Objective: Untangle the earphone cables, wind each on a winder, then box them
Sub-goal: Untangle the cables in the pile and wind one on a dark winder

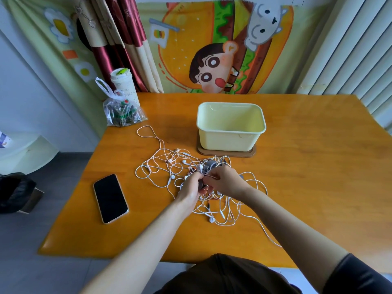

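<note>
Our left hand (191, 188) grips a grey winder (200, 184), our right hand (225, 180) pinches one strand (210, 176) above the tangle (167, 167) (just before the empty box (231, 135)); we should ease it free gently, never yanking knots tight.

Orange table, pale tangle, loud backdrop.

The table (307, 177) is glossy orange wood. The earphone cables (171, 166) on it are white, a few pale pink, with grey winders (209, 164) among them. The box (229, 139) is pastel yellow on a brown base (252, 152). The phone (110, 198) is black with a light gold edge. Behind hangs a cloth (186, 28) printed with a cartoon burger in orange, green and brown, beside a curtain (106, 58) striped dark red and cream.
</note>
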`<move>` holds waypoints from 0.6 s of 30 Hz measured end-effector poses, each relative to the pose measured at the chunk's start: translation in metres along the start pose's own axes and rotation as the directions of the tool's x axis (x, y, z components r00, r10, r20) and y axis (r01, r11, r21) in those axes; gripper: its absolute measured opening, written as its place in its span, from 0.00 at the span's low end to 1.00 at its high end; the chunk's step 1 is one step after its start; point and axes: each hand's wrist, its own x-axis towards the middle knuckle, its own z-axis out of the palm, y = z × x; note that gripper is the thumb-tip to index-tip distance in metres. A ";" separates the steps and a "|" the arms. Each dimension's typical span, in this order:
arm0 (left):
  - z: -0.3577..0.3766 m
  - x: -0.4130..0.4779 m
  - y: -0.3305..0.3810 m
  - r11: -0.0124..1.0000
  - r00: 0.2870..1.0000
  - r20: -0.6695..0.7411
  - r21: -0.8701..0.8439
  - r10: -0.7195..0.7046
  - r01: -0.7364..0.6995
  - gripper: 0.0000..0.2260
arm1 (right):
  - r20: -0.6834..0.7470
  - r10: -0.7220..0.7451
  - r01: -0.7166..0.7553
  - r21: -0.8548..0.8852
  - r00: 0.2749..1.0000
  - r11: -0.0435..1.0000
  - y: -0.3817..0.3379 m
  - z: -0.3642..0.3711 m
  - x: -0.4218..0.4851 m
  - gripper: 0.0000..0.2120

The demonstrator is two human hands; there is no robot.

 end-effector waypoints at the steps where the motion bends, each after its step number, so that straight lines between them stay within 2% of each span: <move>1: 0.000 0.000 0.000 1.000 1.000 0.005 0.009 0.006 -0.006 0.13 | -0.007 0.002 -0.002 0.009 1.000 1.000 0.001 0.000 0.000 0.10; 4: 0.000 0.001 -0.001 0.999 1.000 -0.010 0.047 0.008 -0.008 0.14 | -0.035 0.004 -0.004 0.004 0.999 1.000 -0.001 0.001 -0.002 0.11; 7: 0.001 0.007 -0.002 0.990 0.995 -0.101 0.138 -0.008 0.022 0.17 | -0.062 -0.002 0.001 -0.023 0.998 1.000 -0.004 0.002 -0.003 0.12; 9: 0.002 0.007 -0.002 0.998 0.992 -0.119 0.045 -0.034 0.039 0.17 | -0.073 -0.012 0.009 -0.049 0.997 0.999 -0.005 0.002 -0.004 0.13; 12: 0.000 0.005 0.002 0.976 0.996 -0.034 -0.206 -0.078 0.070 0.12 | -0.111 -0.016 0.011 -0.043 0.994 0.999 -0.007 0.004 -0.006 0.12; 15: -0.003 0.004 0.005 0.955 0.997 0.055 -0.291 -0.051 0.065 0.10 | -0.148 -0.004 -0.001 -0.036 0.989 0.999 -0.007 0.005 -0.008 0.12; 18: -0.005 0.003 0.006 0.938 0.997 0.072 -0.342 -0.036 0.059 0.10 | -0.183 0.001 -0.006 -0.027 0.983 1.000 -0.008 0.006 -0.008 0.11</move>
